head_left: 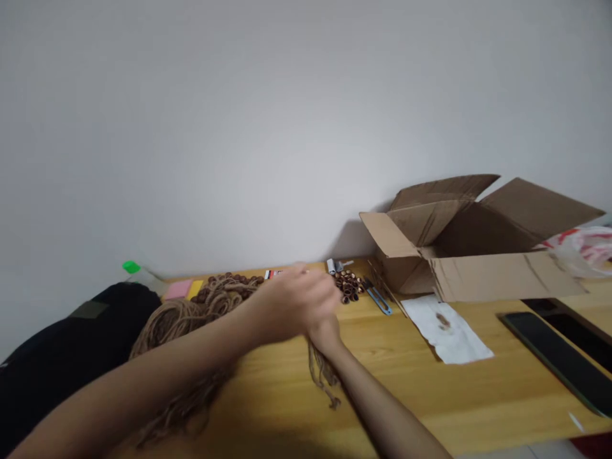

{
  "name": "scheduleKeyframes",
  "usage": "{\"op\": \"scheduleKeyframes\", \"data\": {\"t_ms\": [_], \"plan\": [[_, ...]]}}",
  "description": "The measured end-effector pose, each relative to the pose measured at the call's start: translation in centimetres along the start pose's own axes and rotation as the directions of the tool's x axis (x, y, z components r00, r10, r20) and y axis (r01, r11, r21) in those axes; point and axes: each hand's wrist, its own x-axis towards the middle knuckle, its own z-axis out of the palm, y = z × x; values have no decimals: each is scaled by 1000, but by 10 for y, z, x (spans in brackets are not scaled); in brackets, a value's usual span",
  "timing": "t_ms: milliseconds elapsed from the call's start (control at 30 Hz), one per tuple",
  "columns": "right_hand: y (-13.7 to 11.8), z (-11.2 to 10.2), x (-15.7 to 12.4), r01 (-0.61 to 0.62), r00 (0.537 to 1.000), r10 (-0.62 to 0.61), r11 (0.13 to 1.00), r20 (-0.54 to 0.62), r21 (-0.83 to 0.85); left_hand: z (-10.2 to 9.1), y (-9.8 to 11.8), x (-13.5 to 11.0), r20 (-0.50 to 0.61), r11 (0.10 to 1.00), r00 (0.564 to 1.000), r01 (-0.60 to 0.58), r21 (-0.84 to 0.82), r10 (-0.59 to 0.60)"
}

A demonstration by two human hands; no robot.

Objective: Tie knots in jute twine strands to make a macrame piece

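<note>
In the head view, the left hand [301, 299] reaches in from the lower left and lies over the right hand [326, 333], both near the centre of the frame. The left fingers bend across the right hand (blurred by motion), and its grip cannot be told; the right fingers are hidden behind it, so their grip cannot be told either. A thin brown bundle of twisted cords [321, 370] hangs directly below the right hand, its knotted end lower down, left of the right forearm.

Left of centre, partly behind the left forearm, lies a large coiled heap of brown rope [167, 322]. Just right of the hands sit a pile of small, dark brown rings [350, 287] and blue-handled thread snips [377, 297], on a yellowish wooden table [382, 376].
</note>
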Motion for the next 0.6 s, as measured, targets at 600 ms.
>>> {"op": "scheduleKeyframes", "data": {"t_ms": [600], "plan": [[8,6,15,5,999,-9,995,45,102,139,29,-84,-231,652,616,657,-378,-754]]}}
